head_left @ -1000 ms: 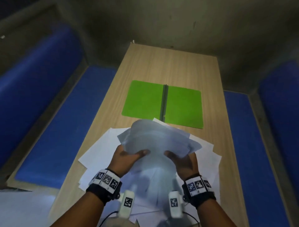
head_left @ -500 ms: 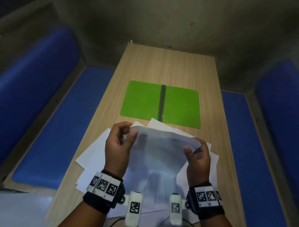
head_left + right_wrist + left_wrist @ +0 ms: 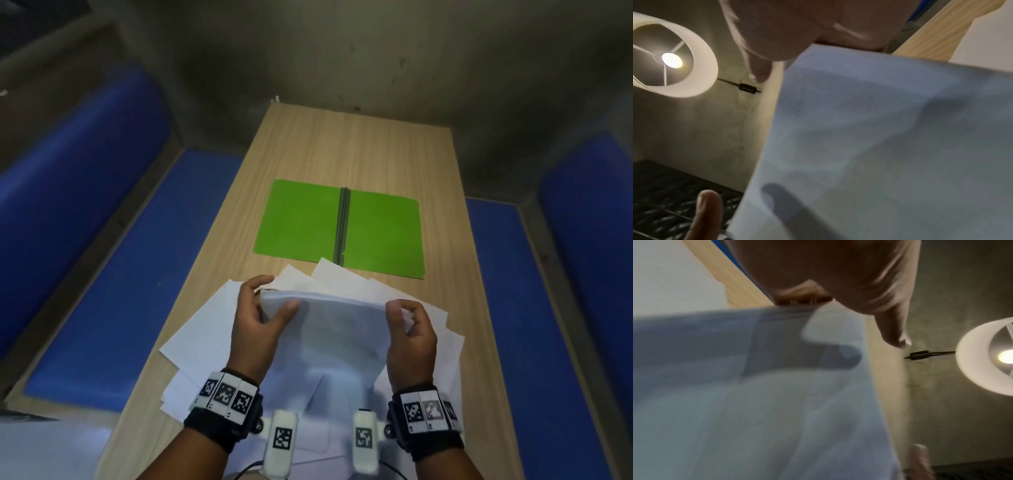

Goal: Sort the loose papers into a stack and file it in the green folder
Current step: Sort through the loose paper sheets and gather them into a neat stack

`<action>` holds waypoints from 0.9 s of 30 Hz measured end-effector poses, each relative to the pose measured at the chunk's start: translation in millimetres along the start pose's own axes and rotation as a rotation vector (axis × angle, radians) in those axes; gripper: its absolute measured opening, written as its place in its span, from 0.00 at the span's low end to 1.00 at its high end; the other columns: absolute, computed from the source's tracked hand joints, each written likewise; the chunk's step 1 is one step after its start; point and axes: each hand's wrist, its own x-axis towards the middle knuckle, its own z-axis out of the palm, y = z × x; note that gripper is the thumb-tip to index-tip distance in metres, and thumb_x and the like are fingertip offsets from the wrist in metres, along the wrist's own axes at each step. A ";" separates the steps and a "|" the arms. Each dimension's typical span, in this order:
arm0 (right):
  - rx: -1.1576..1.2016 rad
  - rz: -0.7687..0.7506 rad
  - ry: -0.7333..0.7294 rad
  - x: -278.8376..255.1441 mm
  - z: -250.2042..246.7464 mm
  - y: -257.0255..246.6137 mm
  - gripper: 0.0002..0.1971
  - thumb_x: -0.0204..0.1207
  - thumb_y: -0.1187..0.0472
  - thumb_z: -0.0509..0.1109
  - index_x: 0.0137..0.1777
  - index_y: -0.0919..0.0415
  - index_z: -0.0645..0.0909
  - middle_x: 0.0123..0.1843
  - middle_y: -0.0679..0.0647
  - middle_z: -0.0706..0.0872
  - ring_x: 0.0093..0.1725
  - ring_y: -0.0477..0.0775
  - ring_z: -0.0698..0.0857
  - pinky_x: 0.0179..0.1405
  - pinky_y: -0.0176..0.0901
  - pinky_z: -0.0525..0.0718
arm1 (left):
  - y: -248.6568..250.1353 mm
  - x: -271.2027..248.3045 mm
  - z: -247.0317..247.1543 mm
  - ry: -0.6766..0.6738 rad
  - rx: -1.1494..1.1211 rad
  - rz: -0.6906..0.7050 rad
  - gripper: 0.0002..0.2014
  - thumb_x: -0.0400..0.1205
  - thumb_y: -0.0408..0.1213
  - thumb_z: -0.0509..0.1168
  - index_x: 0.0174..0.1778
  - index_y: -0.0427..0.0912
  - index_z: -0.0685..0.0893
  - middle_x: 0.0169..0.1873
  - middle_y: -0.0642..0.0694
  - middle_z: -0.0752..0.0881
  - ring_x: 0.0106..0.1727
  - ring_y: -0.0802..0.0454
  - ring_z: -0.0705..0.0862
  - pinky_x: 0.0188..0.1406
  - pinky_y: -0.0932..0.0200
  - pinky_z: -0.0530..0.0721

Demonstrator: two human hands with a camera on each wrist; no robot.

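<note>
While blue padded benches (image 3: 102, 246) run along both sides of it, a long wooden desk (image 3: 359, 154) stretches away toward a grey wall (image 3: 376, 51). On the desk's far half lies the green folder (image 3: 301, 222), opened flat with both covers down and its dark spine (image 3: 342, 226) running down the middle. Nearer the person, loose white papers (image 3: 205, 325) are fanned over the desk at mixed angles, their far corners lying just short of or at the folder's near edge; one corner points at the spine. Above that spread, a gathered stack of sheets (image 3: 335, 329) is held up off the desk, its far edge lifted and its lower part hanging toward the person.

At the stack's left upper corner, the left hand (image 3: 257, 322) grips it, thumb on the near face and fingers (image 3: 255, 284) curled over the top edge. At the right upper corner, the right hand (image 3: 409, 335) pinches it between thumb and curled fingers. Both wrists carry black bands with square coded markers (image 3: 226, 397).

From the left wrist view the sheets (image 3: 756, 402) fill the frame, blurred, under the hand (image 3: 838, 272). From the right wrist view the sheets (image 3: 879, 146) likewise hang beside a lit lamp with a white shade (image 3: 674, 61).
</note>
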 end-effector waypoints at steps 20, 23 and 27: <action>-0.138 0.357 -0.281 -13.0 -7.2 67.3 0.09 0.69 0.67 0.80 0.45 0.54 0.87 0.40 0.44 0.93 0.42 0.53 0.89 0.41 0.40 0.87 | -55.2 -7.3 -16.1 -0.228 0.242 -0.367 0.13 0.71 0.34 0.83 0.46 0.51 0.89 0.37 0.62 0.94 0.42 0.64 0.92 0.38 0.67 0.88; -0.106 0.362 -0.289 0.2 10.1 50.8 0.07 0.69 0.69 0.79 0.43 0.57 0.88 0.40 0.54 0.92 0.41 0.59 0.89 0.42 0.53 0.89 | -59.3 -3.5 -26.1 -0.167 0.276 -0.381 0.08 0.73 0.38 0.82 0.43 0.48 0.91 0.36 0.61 0.94 0.43 0.64 0.93 0.41 0.63 0.88; -0.160 0.323 -0.327 16.8 35.1 34.9 0.09 0.69 0.66 0.80 0.38 0.54 0.84 0.29 0.42 0.87 0.27 0.39 0.83 0.27 0.29 0.81 | -47.8 -7.0 -49.2 -0.174 0.332 -0.357 0.02 0.79 0.37 0.76 0.41 0.44 0.91 0.31 0.57 0.94 0.36 0.62 0.93 0.32 0.66 0.86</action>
